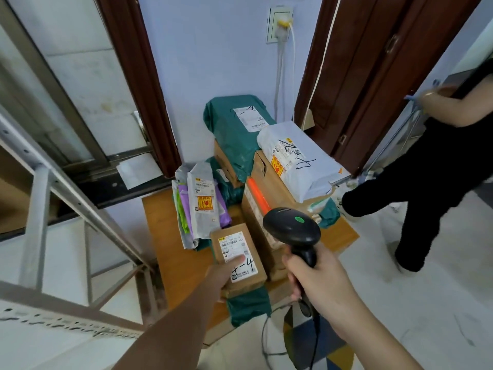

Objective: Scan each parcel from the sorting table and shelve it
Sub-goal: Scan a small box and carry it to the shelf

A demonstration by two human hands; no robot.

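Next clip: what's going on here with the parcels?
A person is scanning parcels at a low wooden table. The left hand holds a small brown cardboard box marked "4-4", thumb on its label. The right hand grips a black handheld barcode scanner above the box. More parcels are piled behind: a green plastic mailer, a white plastic mailer. Another person in black clothing stands at the right.
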